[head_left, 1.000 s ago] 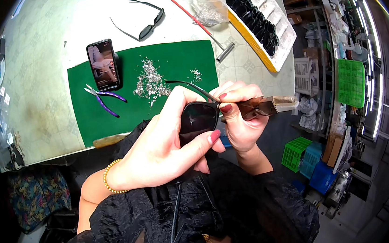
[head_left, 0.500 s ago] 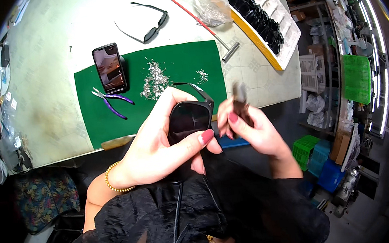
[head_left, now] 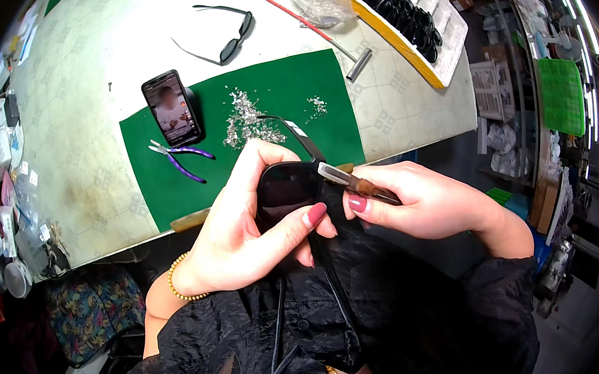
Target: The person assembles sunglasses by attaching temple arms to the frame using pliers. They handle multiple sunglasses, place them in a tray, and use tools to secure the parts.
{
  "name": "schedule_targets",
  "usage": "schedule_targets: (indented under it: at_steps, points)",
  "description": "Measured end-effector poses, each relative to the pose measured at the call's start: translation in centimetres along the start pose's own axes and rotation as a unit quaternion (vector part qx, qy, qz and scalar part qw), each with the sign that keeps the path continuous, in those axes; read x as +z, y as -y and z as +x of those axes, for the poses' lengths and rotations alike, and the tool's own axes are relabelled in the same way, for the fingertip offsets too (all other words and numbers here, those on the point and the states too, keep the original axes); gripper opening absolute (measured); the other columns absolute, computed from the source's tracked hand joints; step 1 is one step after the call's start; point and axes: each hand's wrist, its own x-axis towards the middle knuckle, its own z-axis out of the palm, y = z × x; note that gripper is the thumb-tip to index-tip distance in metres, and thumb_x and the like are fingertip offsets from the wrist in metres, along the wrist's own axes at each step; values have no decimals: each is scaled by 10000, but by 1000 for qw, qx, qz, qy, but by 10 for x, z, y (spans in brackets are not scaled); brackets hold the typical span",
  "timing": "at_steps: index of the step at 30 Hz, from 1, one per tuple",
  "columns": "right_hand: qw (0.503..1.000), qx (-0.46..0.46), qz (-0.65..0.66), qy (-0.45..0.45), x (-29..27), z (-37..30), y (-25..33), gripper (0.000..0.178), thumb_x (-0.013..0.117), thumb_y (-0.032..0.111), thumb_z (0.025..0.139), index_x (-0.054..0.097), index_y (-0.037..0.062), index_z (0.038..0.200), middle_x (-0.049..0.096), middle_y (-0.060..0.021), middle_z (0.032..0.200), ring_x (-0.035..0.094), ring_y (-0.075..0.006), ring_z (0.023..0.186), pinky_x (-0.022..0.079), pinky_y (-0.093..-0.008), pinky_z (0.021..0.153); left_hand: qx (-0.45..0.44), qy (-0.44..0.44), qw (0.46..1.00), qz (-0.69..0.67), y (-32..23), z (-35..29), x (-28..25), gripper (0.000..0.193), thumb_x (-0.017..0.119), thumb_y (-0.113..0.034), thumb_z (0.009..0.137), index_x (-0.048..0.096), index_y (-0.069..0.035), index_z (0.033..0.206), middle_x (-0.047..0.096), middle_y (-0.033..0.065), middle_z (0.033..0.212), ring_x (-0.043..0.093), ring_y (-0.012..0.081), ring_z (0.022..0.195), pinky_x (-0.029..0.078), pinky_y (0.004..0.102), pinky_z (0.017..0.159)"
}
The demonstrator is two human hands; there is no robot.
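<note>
Okay, left hand (head_left: 235, 226) is gripping black sunglasses (head_left: 287, 188), fingers clamping the lens front, thumb lying across the bottom of it. Sunglasses are sitting above the person's lap, just off the near edge of the tabletop (head_left: 90, 189). One temple arm (head_left: 298, 135) is sticking out over the mat, open, showing a pale patch.

Right hand (head_left: 420, 200) is clamping a brown-handled tool (head_left: 370, 189), fingers closing round the handle; the tool's pale flat end is pointing at the frame's outer corner near the hinge. Can't tell if it is actually touching.

Green mat (head_left: 170, 192) is carrying a pile of silver flakes (head_left: 246, 123), a smaller flake patch (head_left: 317, 106) to the right, and purple-handled pliers (head_left: 188, 153), jaws pointing away. A phone (head_left: 173, 112) is standing tilted just behind the pliers, screen lit. Second sunglasses (head_left: 230, 48) are lying beyond the mat, temples spread. Red-shafted T-bar tool (head_left: 309, 26) is resting to their right, beside a clear bag (head_left: 322, 10). White tray (head_left: 451, 27) is holding bunched black pieces (head_left: 398, 15) at far right. Left wrist is wearing a gold beaded bracelet (head_left: 177, 277).
</note>
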Motion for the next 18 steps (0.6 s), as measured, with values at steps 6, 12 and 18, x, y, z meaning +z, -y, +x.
schedule_targets:
  at_steps: [6,12,18]
  points:
    - [998,49,-40,7,0,5,6,297,562,241,957,575,-36,1066,655,-179,923,628,-329,849,486,-382,745,114,3,963,246,4,-2,-3,314,597,4,906,405,14,1155,670,119,854,669,127,716,537,245,619]
    - [923,-132,-290,-217,17,3,-21,213,675,120,830,565,12,977,577,-135,848,562,-329,803,466,-391,738,65,-5,982,176,14,1,-7,285,582,-5,924,393,1,1137,679,107,861,634,107,659,507,228,582]
    - [940,-148,-234,-201,16,2,-24,226,672,85,815,537,18,984,540,-141,883,547,-332,838,451,-397,741,55,-9,989,136,18,5,-8,263,593,-24,928,408,0,1114,687,97,882,643,104,676,521,228,599]
